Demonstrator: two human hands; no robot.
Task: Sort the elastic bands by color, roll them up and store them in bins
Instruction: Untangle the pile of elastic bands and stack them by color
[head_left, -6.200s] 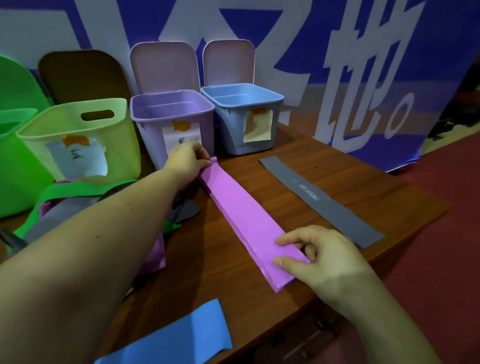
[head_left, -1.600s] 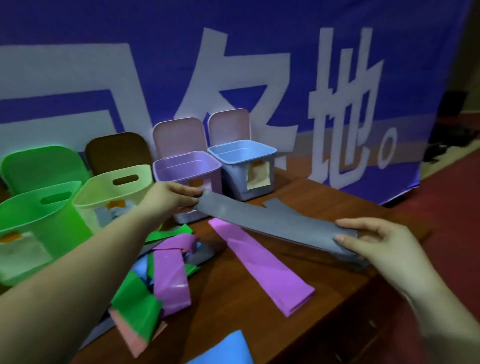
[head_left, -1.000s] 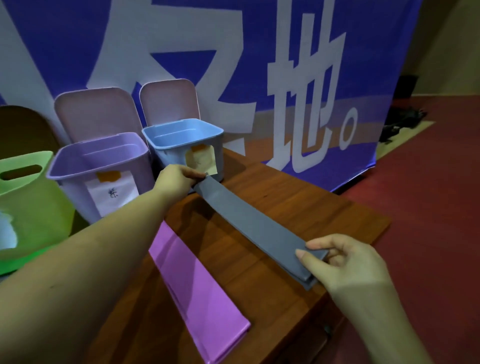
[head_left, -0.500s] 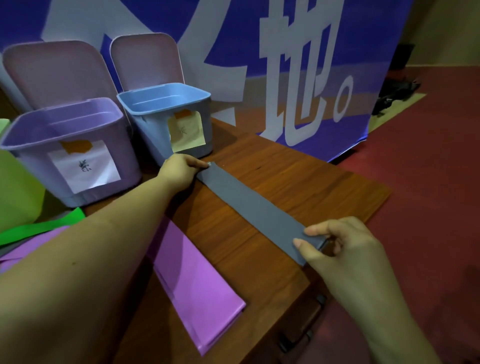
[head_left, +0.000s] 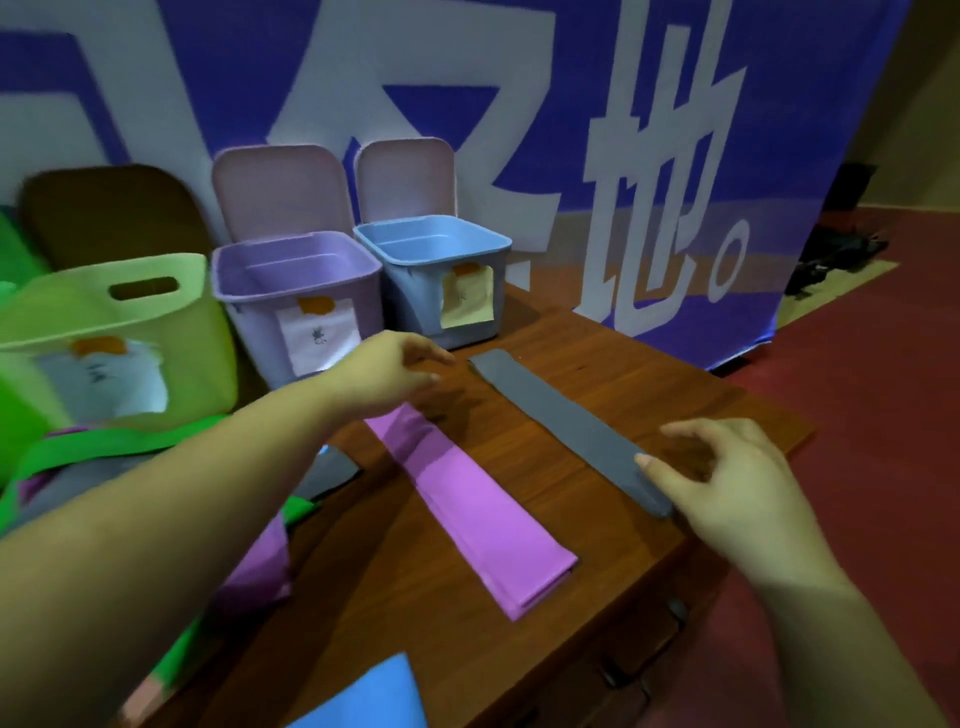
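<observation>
A grey elastic band (head_left: 561, 421) lies flat and stretched out on the wooden table (head_left: 623, 364), running from near the blue bin (head_left: 436, 270) toward the front right edge. My right hand (head_left: 727, 488) hovers at its near end, thumb touching the band, fingers apart. My left hand (head_left: 384, 371) floats a little left of the band's far end, open and off it. A purple band (head_left: 467, 499) lies flat beside the grey one. The purple bin (head_left: 296, 291) and light green bin (head_left: 119, 322) stand open at the back.
A heap of green, purple and grey bands (head_left: 104, 457) lies at the left under my left arm. A blue band (head_left: 374, 696) pokes in at the bottom edge. A blue and white banner (head_left: 519, 104) hangs behind the bins. The table's right edge drops to red floor (head_left: 883, 467).
Both hands laid the grey band down flat on the table. My left hand has let go of its far end and pulled back left; my right hand has loosened at the near end.
</observation>
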